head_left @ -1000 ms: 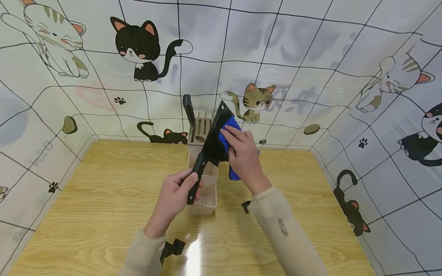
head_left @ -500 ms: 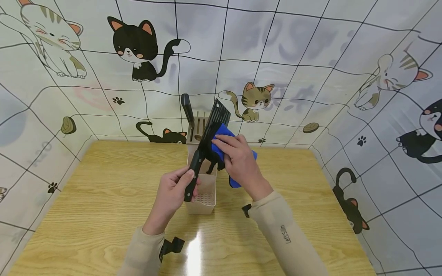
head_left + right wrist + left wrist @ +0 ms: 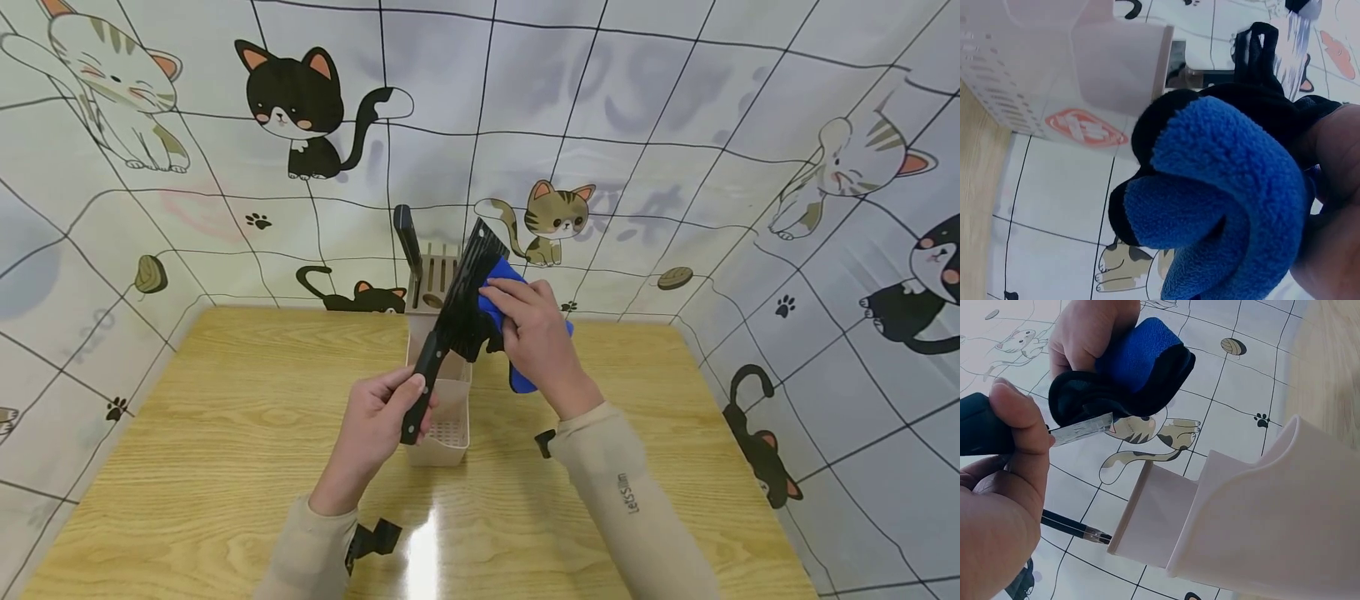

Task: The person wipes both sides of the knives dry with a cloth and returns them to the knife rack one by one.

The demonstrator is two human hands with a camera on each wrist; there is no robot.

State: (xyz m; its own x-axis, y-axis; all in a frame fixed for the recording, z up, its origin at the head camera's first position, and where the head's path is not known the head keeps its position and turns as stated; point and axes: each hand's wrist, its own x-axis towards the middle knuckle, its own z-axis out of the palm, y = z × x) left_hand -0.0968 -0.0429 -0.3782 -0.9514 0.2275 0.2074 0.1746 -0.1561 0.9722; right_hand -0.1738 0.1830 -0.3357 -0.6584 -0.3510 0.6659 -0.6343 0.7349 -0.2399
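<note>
My left hand (image 3: 375, 417) grips the black, riveted handle of a broad-bladed kitchen knife (image 3: 426, 379), tilted with its blade pointing up and away. The blade looks dark and streaked in the head view and shiny metal in the left wrist view. A folded blue and black cloth (image 3: 1229, 150) is in my right hand (image 3: 540, 346), pressed against the blade's right side and hiding part of it. Beneath the knife stands an off-white plastic utensil holder (image 3: 437, 455); the knife covers part of it in the head view.
At the holder's back a second black-handled knife (image 3: 407, 237) stands upright beside a slotted back panel (image 3: 453, 265). The wood-grain table (image 3: 262, 392) carries the holder. A cat-patterned sheet (image 3: 450, 83) rises behind and on both sides.
The cloth slid down along the blade toward the handle, then back up toward the tip. The left hand kept its hold on the handle, with the knife's tilt shifting slightly.
</note>
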